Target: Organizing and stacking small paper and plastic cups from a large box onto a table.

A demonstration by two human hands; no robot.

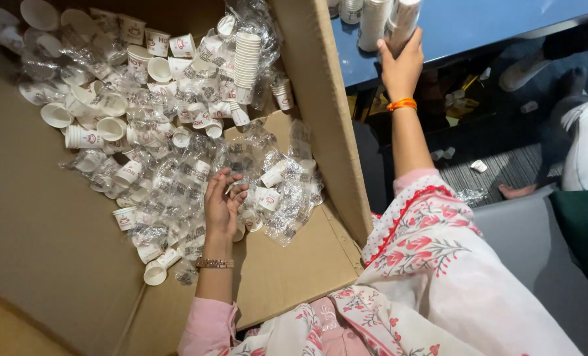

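Reaching down into the big cardboard box point(287, 264), I have my left hand point(223, 201) among a heap of small white paper cups point(142, 99) with red print, many of them loose and lying on their sides, mouths facing every way, and tangled with crumpled clear plastic wrap point(175, 191). One neat stack of plain white cups point(246, 59) stands out near the far end of the box, partly sheathed in plastic. My left hand is loosely curled, fingers bent inward and slightly apart, touching the plastic and the cups just beside it; I cannot tell whether a cup is actually caught in the fingers. My right hand point(399, 66) is stretched out over the box wall to the blue worktop point(478, 26), wrapped around a tall wrapped sleeve of cups point(403, 23) that leans at the worktop's near edge, with another stack of cups point(373, 23) just beside it. An orange band sits on that wrist and a beaded bracelet on the left. The upright cardboard flap point(320, 112) stands between my two arms, close to the right of the heap. Bare cardboard lies open near my left forearm and along the left slope of the box, while the floor point(492, 171) past the worktop is dark and scattered with small scraps.
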